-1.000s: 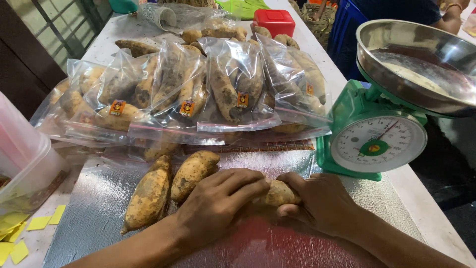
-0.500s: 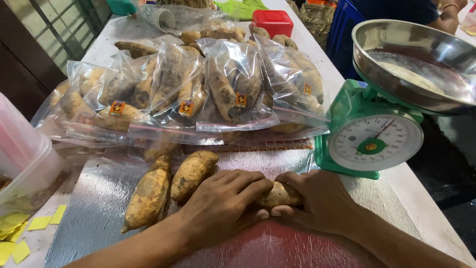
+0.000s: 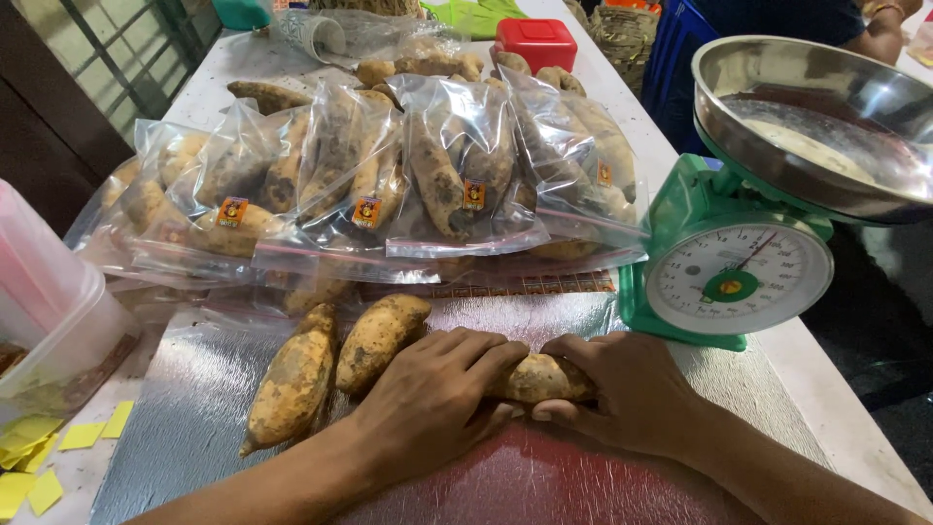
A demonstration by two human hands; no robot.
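Both my hands hold one dusty yellow-brown sweet potato low over a clear plastic bag on the table. My left hand covers its left end, fingers curled over it. My right hand grips its right end. Two more sweet potatoes lie just left of my left hand: one touching my fingers, and a longer one beside it.
Several sealed clear bags of sweet potatoes are stacked behind. A green dial scale with a steel bowl stands at right. A plastic tub and yellow paper slips sit at left. A red box is far back.
My hands have stayed on the sweet potato, and the right hand has closed a little more around its end. Nothing else has moved.
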